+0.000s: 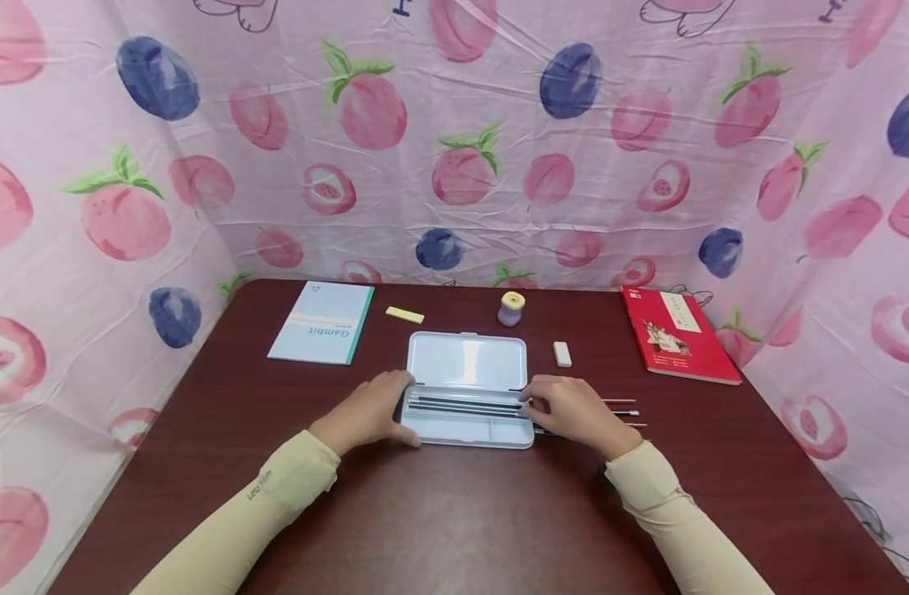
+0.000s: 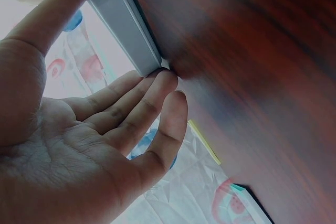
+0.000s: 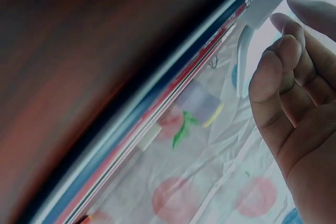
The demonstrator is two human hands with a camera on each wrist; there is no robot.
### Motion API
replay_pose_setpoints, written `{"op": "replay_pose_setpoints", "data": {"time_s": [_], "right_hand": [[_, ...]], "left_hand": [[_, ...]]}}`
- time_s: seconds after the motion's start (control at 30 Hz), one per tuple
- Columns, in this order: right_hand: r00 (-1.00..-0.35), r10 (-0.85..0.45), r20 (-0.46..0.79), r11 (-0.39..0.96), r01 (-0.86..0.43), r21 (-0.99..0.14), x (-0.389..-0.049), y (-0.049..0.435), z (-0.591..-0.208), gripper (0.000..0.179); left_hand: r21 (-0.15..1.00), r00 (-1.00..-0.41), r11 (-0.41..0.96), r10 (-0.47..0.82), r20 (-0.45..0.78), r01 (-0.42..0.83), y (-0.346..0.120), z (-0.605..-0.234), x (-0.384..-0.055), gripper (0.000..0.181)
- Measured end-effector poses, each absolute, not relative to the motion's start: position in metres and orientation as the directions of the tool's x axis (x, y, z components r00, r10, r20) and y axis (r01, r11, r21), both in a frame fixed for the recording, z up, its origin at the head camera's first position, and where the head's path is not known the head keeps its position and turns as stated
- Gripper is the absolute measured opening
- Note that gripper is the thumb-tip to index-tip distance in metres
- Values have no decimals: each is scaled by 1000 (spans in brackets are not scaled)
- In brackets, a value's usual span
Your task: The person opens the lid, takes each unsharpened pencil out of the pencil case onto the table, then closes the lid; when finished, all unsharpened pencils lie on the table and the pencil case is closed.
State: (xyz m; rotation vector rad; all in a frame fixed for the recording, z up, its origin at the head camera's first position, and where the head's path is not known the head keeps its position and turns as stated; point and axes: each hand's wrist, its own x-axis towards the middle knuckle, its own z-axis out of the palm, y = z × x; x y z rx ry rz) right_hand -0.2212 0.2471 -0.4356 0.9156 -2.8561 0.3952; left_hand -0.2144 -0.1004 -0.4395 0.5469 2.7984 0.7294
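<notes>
A light blue pencil case (image 1: 443, 428) lies with its lid (image 1: 454, 361) folded back. Inside its rear part are several dark pencils (image 1: 462, 405). My left hand (image 1: 368, 413) holds the case's left end, thumb at the front corner and fingers at the back; the left wrist view shows the fingertips touching the case wall (image 2: 123, 22). My right hand (image 1: 573, 409) is over the case's right end, its fingertips beside the pencil ends. In the right wrist view its fingers (image 3: 268, 77) are loosely bent, with nothing visible between them and the thumb. More pencils (image 3: 131, 114) lie on the table, partly hidden under this hand.
Behind the case are a yellow strip (image 1: 405, 315), a purple and yellow sharpener-like item (image 1: 511, 308) and a white eraser (image 1: 562, 354). A pale notebook (image 1: 321, 322) lies at the back left of the brown table (image 1: 440, 521), a red book (image 1: 678, 335) at the back right.
</notes>
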Motion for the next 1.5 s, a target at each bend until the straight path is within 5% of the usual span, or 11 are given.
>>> {"op": "replay_pose_setpoints", "data": {"time_s": [1.03, 1.5], "right_hand": [[-844, -535, 38, 824, -531, -196, -234, 223, -433, 12], [-855, -519, 1, 817, -497, -293, -240, 222, -431, 11]], "left_hand": [[484, -910, 815, 406, -85, 318, -100, -438, -216, 92], [478, -908, 815, 411, -79, 327, -100, -438, -215, 93]]}}
